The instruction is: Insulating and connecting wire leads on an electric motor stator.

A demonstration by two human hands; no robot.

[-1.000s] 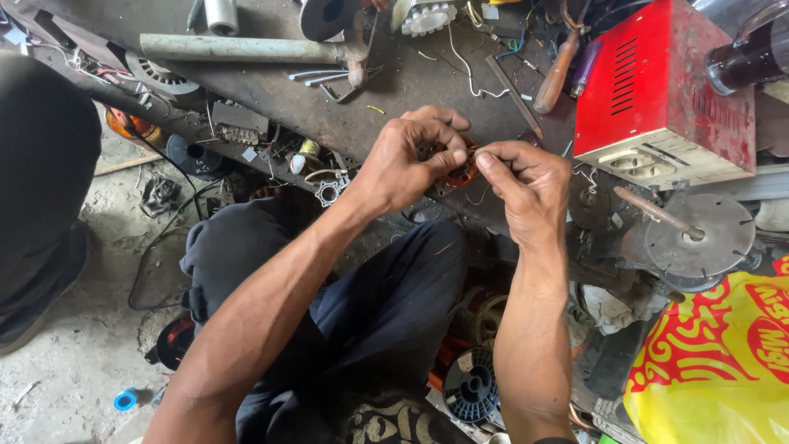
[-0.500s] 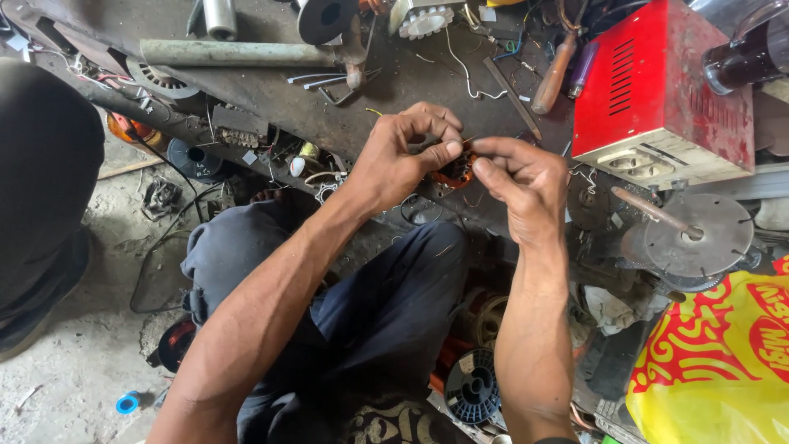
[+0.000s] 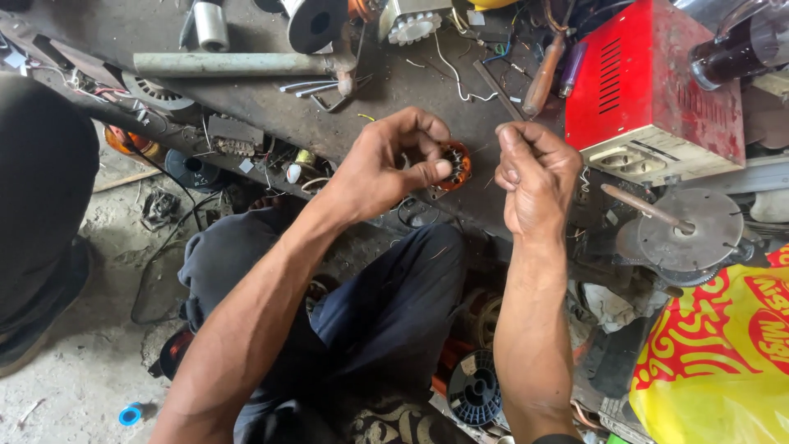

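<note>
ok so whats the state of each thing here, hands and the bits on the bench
left hand: grip closed on coil
coil: orange, held above bench edge
right hand: fingertips pinched, apart from coil; any wire too thin to tell
red box: upright on bench
pipe: lying flat
yellow bag: crumpled, lower right
black spool: on the floor

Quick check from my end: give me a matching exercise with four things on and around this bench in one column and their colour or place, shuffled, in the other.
Things:
1. copper-wound coil
2. metal box
3. plastic bag
4. grey pipe

Descriptions:
A. yellow with red patterns, bottom right corner
B. held in the left hand
C. lying across the bench top, upper left
D. red with vent slots, upper right

Pairs: 1-B, 2-D, 3-A, 4-C
</note>
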